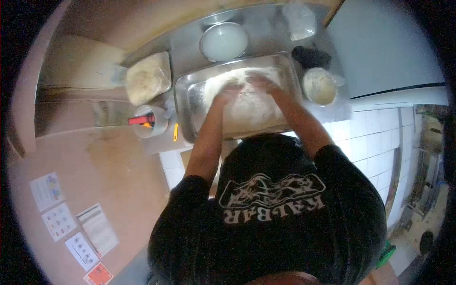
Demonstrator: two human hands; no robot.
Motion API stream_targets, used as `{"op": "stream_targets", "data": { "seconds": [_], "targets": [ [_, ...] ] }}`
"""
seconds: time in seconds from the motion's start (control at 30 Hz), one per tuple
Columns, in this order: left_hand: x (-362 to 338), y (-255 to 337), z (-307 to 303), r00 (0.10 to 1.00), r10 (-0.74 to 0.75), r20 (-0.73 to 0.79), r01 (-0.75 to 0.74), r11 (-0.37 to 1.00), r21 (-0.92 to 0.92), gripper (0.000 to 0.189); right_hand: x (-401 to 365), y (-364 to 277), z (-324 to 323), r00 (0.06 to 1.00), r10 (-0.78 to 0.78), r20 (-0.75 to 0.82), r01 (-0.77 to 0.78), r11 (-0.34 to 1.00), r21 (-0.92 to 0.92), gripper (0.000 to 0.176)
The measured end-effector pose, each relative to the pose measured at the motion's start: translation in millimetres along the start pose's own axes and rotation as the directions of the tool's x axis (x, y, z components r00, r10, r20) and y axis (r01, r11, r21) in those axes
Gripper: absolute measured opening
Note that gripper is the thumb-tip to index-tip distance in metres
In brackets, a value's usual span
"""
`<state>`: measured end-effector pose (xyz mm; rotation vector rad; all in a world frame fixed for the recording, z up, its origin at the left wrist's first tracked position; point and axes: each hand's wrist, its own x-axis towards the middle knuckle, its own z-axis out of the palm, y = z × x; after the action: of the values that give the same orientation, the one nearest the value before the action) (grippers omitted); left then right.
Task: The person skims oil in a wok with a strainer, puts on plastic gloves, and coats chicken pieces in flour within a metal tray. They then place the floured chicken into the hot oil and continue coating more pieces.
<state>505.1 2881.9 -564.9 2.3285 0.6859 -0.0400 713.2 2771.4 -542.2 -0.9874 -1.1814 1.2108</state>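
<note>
A rectangular metal tray (193,130) holds a broad heap of white flour (251,110). Both of my hands are inside the tray, at the flour's far part. My left hand (231,91) touches the flour left of centre, its fingers blurred and partly sunk in the white. Close by on the right, my right hand (260,81) also reaches into the flour, its fingertips smeared and hard to make out. Whether either hand grips any flour cannot be seen.
Behind the tray stands a round bowl of whitish liquid (224,42). Left are a clear bag (148,80), a tub (156,124) with a red-handled item and a yellow-handled tool (175,132). Right are a black bundle (311,57), a pale-filled container (321,87) and a plastic bag (300,23).
</note>
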Motion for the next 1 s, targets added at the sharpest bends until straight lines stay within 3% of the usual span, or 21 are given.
{"op": "stream_targets", "data": {
  "seconds": [0.03, 0.07, 0.13, 0.17, 0.2, 0.3, 0.4, 0.43, 0.47, 0.5, 0.6, 0.67, 0.7, 0.73, 0.77, 0.8, 0.83, 0.87, 0.9, 0.97, 1.0],
  "targets": [
    [-7, 10, -6, 0.997, -0.062, 0.055, 0.06, 0.998, 0.037, 0.044, 7, -8, 7, 0.994, -0.041, 0.098, 0.059, 0.981, -0.185, 0.041],
    [-14, 21, -12, 0.986, -0.123, 0.11, 0.115, 0.99, 0.081, 0.044, -2, -19, 5, 0.995, 0.06, 0.078, -0.033, 0.95, -0.31, 0.043],
    [-47, 71, -48, 0.923, -0.371, 0.102, 0.381, 0.846, -0.372, 0.038, -19, -125, 29, 0.965, 0.26, 0.034, -0.2, 0.813, -0.548, 0.046],
    [-59, 48, -41, 0.97, -0.244, -0.017, 0.208, 0.861, -0.465, 0.038, -31, -143, 26, 0.945, 0.323, -0.041, -0.301, 0.82, -0.486, 0.046],
    [-77, 50, -49, 0.957, -0.29, -0.019, 0.243, 0.834, -0.495, 0.039, -41, -148, 19, 0.914, 0.391, -0.107, -0.398, 0.818, -0.415, 0.046],
    [-118, 48, -65, 0.922, -0.386, 0.022, 0.347, 0.8, -0.49, 0.042, -72, -111, -9, 0.913, 0.407, -0.023, -0.368, 0.8, -0.473, 0.049],
    [-127, 53, -57, 0.941, -0.328, 0.087, 0.327, 0.81, -0.486, 0.045, -93, -82, 3, 0.881, 0.468, -0.066, -0.443, 0.769, -0.461, 0.049],
    [-122, 61, -49, 0.957, -0.272, 0.1, 0.286, 0.835, -0.47, 0.046, -95, -82, 11, 0.939, 0.331, 0.088, -0.237, 0.814, -0.531, 0.046],
    [-118, 72, -39, 0.971, -0.209, 0.112, 0.237, 0.859, -0.453, 0.047, -94, -80, 24, 0.942, 0.306, 0.137, -0.181, 0.807, -0.563, 0.044],
    [-107, 80, -29, 0.989, -0.105, 0.101, 0.136, 0.916, -0.378, 0.048, -92, -73, 36, 0.944, 0.289, 0.161, -0.139, 0.788, -0.6, 0.042],
    [-89, 90, -8, 0.999, 0.009, 0.053, 0.011, 0.932, -0.362, 0.052, -83, -32, 45, 0.957, 0.254, 0.14, -0.079, 0.693, -0.716, 0.036],
    [-81, 71, 1, 1.0, -0.014, 0.019, 0.022, 0.849, -0.527, 0.054, -84, -16, 31, 0.96, 0.251, 0.126, -0.066, 0.636, -0.769, 0.034],
    [-81, 58, -1, 0.983, -0.179, 0.036, 0.152, 0.69, -0.708, 0.055, -86, -25, 21, 0.941, 0.317, 0.121, -0.101, 0.601, -0.793, 0.035],
    [-88, 77, -20, 0.946, -0.322, 0.033, 0.244, 0.641, -0.727, 0.052, -89, -34, 11, 0.918, 0.38, 0.115, -0.13, 0.563, -0.816, 0.036],
    [-95, 98, -41, 0.888, -0.458, 0.029, 0.321, 0.574, -0.754, 0.05, -88, -29, -8, 0.922, 0.334, 0.194, 0.07, 0.349, -0.934, 0.037],
    [-97, 89, -43, 0.91, -0.415, -0.006, 0.295, 0.657, -0.694, 0.057, -78, -90, 7, 0.876, 0.481, 0.044, -0.248, 0.526, -0.813, 0.041],
    [-98, 72, -49, 0.931, -0.363, -0.035, 0.264, 0.736, -0.624, 0.064, -66, -159, 26, 0.788, 0.606, -0.108, -0.545, 0.604, -0.582, 0.048],
    [-96, 64, -52, 0.951, -0.304, -0.059, 0.224, 0.807, -0.547, 0.071, -61, -160, 33, 0.775, 0.61, -0.167, -0.539, 0.498, -0.679, 0.051],
    [-96, 70, -55, 0.944, -0.317, -0.094, 0.269, 0.902, -0.337, 0.069, -56, -161, 36, 0.764, 0.605, -0.225, -0.525, 0.38, -0.761, 0.054],
    [-91, 91, -60, 0.947, -0.322, 0.013, 0.292, 0.841, -0.455, 0.064, -57, -141, 30, 0.821, 0.554, -0.141, -0.455, 0.484, -0.748, 0.062],
    [-88, 103, -67, 0.946, -0.319, 0.062, 0.304, 0.804, -0.511, 0.062, -60, -106, 17, 0.879, 0.476, -0.013, -0.379, 0.683, -0.624, 0.065]
  ]
}}
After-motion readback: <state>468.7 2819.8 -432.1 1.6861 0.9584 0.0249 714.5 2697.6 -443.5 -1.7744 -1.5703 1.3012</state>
